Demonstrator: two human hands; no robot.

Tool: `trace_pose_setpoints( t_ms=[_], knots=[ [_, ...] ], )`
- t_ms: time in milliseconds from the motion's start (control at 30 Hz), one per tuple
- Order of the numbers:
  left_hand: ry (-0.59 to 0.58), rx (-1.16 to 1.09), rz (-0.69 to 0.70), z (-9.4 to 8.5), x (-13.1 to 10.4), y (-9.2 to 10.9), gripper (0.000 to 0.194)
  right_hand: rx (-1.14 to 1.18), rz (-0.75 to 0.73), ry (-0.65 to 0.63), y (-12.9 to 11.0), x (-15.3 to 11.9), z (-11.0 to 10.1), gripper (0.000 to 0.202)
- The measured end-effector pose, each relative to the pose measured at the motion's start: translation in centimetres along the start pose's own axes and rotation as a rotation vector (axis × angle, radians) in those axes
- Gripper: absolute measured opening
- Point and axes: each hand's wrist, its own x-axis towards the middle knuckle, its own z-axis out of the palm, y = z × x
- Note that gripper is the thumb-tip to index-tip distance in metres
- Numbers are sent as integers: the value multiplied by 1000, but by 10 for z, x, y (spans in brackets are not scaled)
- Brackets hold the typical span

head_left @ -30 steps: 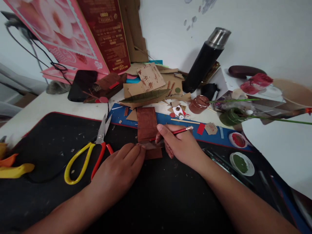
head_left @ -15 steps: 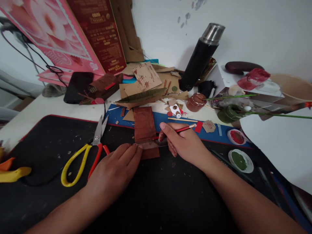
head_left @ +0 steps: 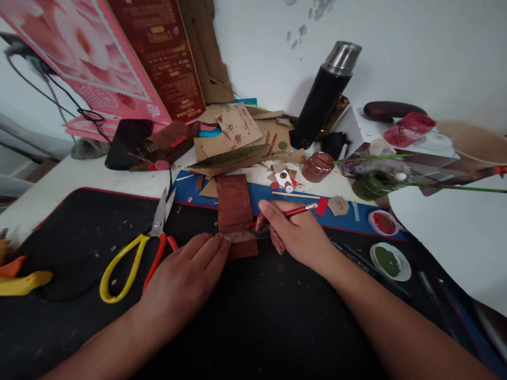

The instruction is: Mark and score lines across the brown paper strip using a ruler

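A brown-painted strip of card [head_left: 234, 203] lies on the black mat, with a clear ruler [head_left: 243, 236] across its lower part. My left hand [head_left: 188, 272] presses on the ruler's left end, fingers close together and its thumb hidden. In my right hand [head_left: 299, 232] is a red pencil [head_left: 295, 211], pinched between thumb and fingers. Its tip points left and meets the card's right edge just above the ruler. Left of my left hand, scissors [head_left: 157, 227] with yellow and red handles lie with blades parted.
Paint lids, one red [head_left: 383, 222] and one green [head_left: 390, 261], sit at the right. Behind are a brown paint jar [head_left: 317, 167], a green jar [head_left: 370, 184], a black thermos [head_left: 325, 95], cardboard scraps [head_left: 240, 124] and a phone [head_left: 129, 143]. Boxes [head_left: 162, 53] stand at the back left.
The view has shifted very slightly. Both hands, the ruler, the pencil and the card keep nearly the same places.
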Motion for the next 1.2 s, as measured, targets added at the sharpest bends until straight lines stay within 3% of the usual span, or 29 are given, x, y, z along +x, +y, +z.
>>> trace_pose_setpoints(
  t_ms=[200, 467, 600, 967, 1200],
  knots=[
    [45, -8, -52, 0, -2, -1, 30, 147, -61, 44, -1, 0, 0, 45],
    [174, -23, -18, -8, -1, -2, 25, 219, -145, 154, -10, -1, -4, 44],
    [174, -43, -31, -11, -4, -2, 26, 217, -160, 167, -11, -2, -5, 44],
    [98, -217, -166, -19, -61, -4, 30, 190, -163, 149, -12, -5, -5, 45],
    [50, -282, -183, -21, -75, -12, 33, 190, -157, 135, -11, -6, -1, 46]
  ],
)
